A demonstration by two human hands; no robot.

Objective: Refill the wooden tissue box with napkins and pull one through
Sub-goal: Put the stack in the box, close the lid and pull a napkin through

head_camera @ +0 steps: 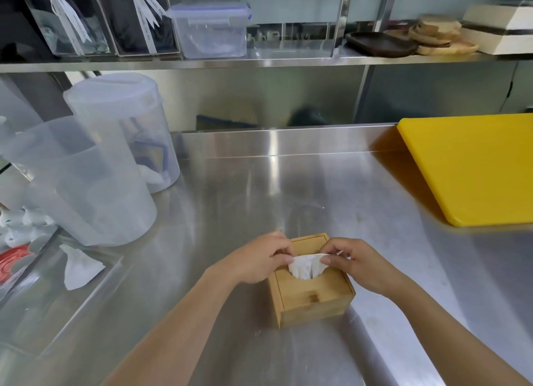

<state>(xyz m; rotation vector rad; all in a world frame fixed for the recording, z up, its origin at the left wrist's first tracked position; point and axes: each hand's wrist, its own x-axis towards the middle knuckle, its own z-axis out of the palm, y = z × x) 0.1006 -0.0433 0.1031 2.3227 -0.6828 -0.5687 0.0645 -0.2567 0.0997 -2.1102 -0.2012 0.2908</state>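
The wooden tissue box [313, 295] stands on the steel counter [230, 201], near its front edge, with its lid on. A white napkin [306, 267] sticks up out of the round hole in the lid. My left hand [261, 260] pinches the napkin's left corner between thumb and fingers. On the other side, my right hand [356, 263] pinches its right corner. Both hands hover just above the box top and spread the napkin between them.
Two translucent plastic pitchers [86, 183] stand at the left. A clear tray [43, 273] with a loose napkin [79, 267] lies at the front left. A yellow cutting board [473, 166] covers the right. A shelf [259, 61] above carries containers and wooden plates.
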